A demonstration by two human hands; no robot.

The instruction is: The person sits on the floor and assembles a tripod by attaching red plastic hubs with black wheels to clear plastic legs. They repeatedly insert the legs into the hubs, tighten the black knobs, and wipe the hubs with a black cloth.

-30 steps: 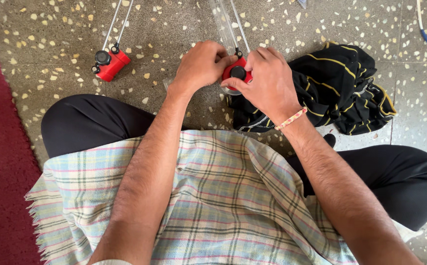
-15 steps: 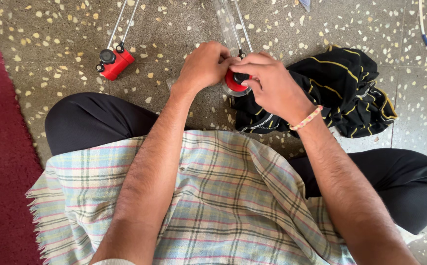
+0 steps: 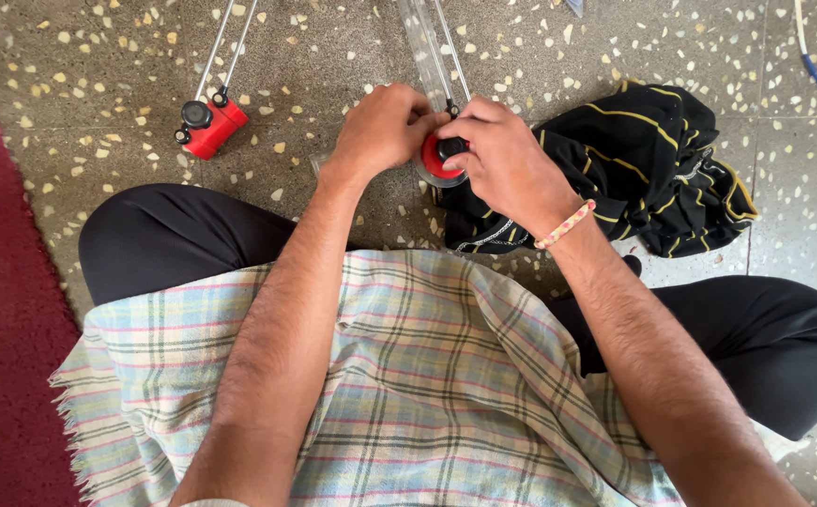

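Red cap (image 3: 432,158) with a black knob (image 3: 451,147) sits near twelve o'clock in the view, at the near end of a clear tube (image 3: 422,42) and thin metal rods that run away toward twelve o'clock on the speckled floor (image 3: 540,38). Both hands meet on it. The left hand (image 3: 380,131), at about eleven o'clock of the cap, is curled closed with its fingers wrapped against the cap's left side. The right hand (image 3: 507,164), at about three o'clock of the cap, is also closed, thumb and forefinger pinched on the black knob; a pale beaded bracelet (image 3: 566,225) circles its wrist.

A second red piece with a black knob (image 3: 209,124) lies well apart at ten o'clock, joined to its own pair of metal rods (image 3: 230,42). A black cloth with yellow stripes (image 3: 652,164) is heaped at two o'clock, just beside the right hand. A pale checked cloth (image 3: 408,376) covers the person's lap over black trousers (image 3: 164,244). A dark red mat (image 3: 5,329) runs along the nine o'clock edge.
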